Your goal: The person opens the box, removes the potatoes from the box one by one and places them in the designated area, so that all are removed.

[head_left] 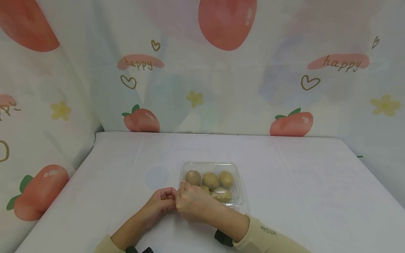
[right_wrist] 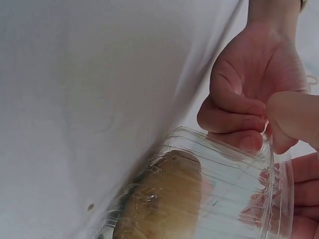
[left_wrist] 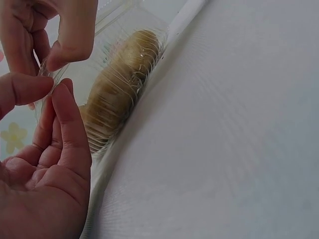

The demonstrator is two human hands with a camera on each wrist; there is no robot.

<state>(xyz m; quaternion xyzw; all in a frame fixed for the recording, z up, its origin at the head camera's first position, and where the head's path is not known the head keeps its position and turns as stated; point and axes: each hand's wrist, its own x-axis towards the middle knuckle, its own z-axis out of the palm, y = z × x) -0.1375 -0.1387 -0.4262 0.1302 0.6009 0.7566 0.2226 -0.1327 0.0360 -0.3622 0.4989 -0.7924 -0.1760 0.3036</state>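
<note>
A clear plastic clamshell box [head_left: 209, 163] stands on the white cloth with several round, yellow-brown fruits [head_left: 210, 180], kiwi-like, inside. At its near left corner both hands meet. My left hand [head_left: 159, 205] pinches the corner of the rim between thumb and fingertips, palm up in the left wrist view. Just beside it, my right hand [head_left: 196, 203] reaches across the front of the box and pinches the rim's edge from above. Its forearm and knuckles hide part of the front fruits. Through the ribbed wall [right_wrist: 224, 174], one fruit shows close up in the right wrist view.
A white cloth [head_left: 300, 182] covers the table around the box. Behind and to the left hang printed curtains [head_left: 221, 80] with peaches, hearts and flowers. Dark wrist straps [head_left: 223, 238] and beige sleeves [head_left: 265, 233] show at the near edge.
</note>
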